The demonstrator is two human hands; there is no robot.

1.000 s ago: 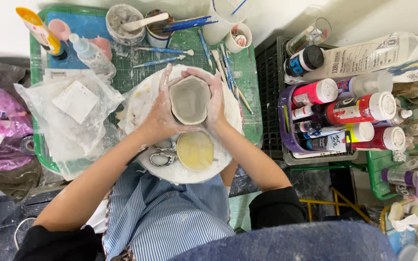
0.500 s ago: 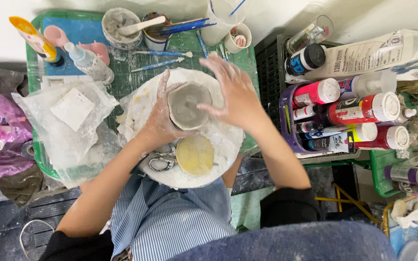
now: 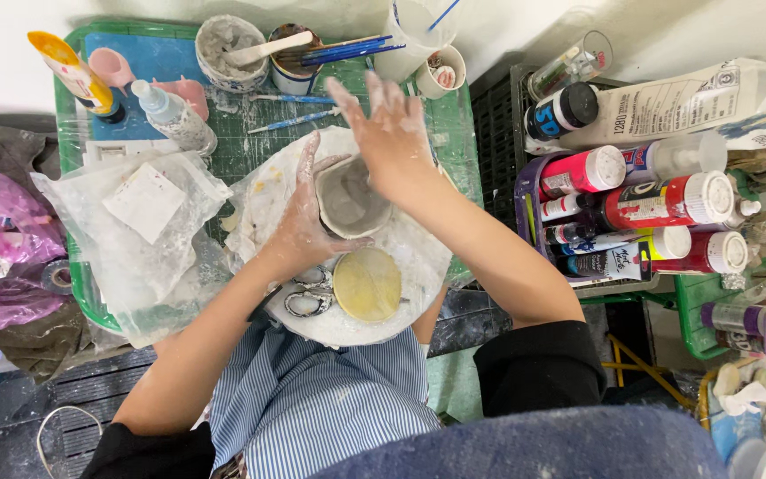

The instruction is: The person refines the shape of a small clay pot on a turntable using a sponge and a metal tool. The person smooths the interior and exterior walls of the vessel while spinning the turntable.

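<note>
Your right hand (image 3: 389, 133) is lifting off the small grey clay cup (image 3: 348, 197), where 1 second ago both hands were cupped round it and half a second ago the right was already peeling away; now its fingers are spread open and flat, holding nothing, hovering over the cup's far rim with only the heel of the palm near or perhaps brushing the wall, and I cannot tell which. Your left hand (image 3: 305, 226) is staying put, wrapping the cup's left side with the thumb lying under its near edge, so 1 hand alone is steadying the piece. The cup is sitting upright, mouth up, on the round white work board (image 3: 418, 257), just beyond the flat yellow disc (image 3: 366, 284) and the scissors (image 3: 309, 293) that are lying beside your left wrist. I judge that the two-handed pressing of the wall is pausing and that the freed hand is either repositioning or heading for something beyond the board, where the blue-handled tools (image 3: 299, 118) are lying on the green cutting mat (image 3: 259, 142) and the slip-smeared bowl with a wooden stick (image 3: 230, 51) is standing near the back. With soft clay held from 1 side only, the wall may be leaning out of round.
</note>
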